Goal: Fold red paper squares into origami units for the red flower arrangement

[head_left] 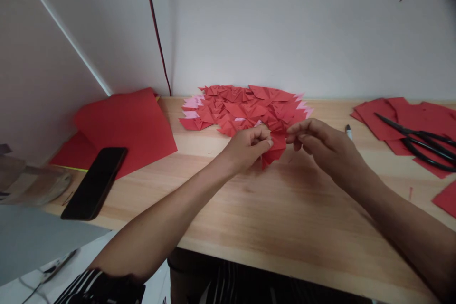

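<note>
A piece of folded red paper (277,146) with pointed corners is held just above the table. My left hand (251,146) pinches its left side between thumb and curled fingers. At the paper's right edge is my right hand (326,145), its fingers loosely bent and a little apart. Those fingertips are at or just beside the edge; whether they touch it I cannot tell. Right behind both hands lies a wide pile of folded red paper pieces (245,109), with pink pieces (194,102) showing at its ends.
Left on the wooden table (228,209) lie large red sheets (128,128), with a black phone (94,183) partly over them. A clear container (39,185) stands at far left. At right, black scissors (423,140) rest on red paper pieces (381,116), near a marker (348,131). A wall rises behind.
</note>
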{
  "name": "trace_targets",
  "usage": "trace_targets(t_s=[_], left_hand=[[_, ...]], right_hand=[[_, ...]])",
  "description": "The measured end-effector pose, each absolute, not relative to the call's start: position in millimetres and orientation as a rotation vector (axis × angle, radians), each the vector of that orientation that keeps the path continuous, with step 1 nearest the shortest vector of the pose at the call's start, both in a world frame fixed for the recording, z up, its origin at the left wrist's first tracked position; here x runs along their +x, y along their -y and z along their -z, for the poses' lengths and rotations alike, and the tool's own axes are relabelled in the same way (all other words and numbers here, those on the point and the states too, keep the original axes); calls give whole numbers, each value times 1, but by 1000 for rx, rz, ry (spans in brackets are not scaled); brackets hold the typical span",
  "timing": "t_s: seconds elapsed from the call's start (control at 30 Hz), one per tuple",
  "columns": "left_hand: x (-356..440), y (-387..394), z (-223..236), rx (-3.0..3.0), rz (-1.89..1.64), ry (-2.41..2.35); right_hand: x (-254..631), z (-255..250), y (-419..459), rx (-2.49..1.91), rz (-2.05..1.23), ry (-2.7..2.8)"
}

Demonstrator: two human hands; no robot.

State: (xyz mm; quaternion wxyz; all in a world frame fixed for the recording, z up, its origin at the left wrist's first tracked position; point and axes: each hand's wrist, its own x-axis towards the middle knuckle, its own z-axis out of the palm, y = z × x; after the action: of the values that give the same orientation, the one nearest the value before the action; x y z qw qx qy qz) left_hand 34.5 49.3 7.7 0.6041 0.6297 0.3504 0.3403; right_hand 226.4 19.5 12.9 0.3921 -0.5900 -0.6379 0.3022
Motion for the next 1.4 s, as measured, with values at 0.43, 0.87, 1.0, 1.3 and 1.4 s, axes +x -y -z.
trace_targets(t_s=[0.43, 0.87, 1.0, 1.3, 1.4], left_hand=[[30, -50, -12, 1782, -732, -869], [27, -58, -6, 1606, -711, -674], [26, -60, -5, 1618, -716, -611], [26, -59, -6, 1676, -686, -684], [25, -58, -7, 1724, -678, -723]], right_hand=[[234, -5, -24, -1410, -699, 1979], [231, -11, -23, -1329, -739, 2129], [234, -10, -24, -1282, -739, 2162], [232, -7, -24, -1286, -720, 2185], [232, -6, -25, -1257, -653, 2227]])
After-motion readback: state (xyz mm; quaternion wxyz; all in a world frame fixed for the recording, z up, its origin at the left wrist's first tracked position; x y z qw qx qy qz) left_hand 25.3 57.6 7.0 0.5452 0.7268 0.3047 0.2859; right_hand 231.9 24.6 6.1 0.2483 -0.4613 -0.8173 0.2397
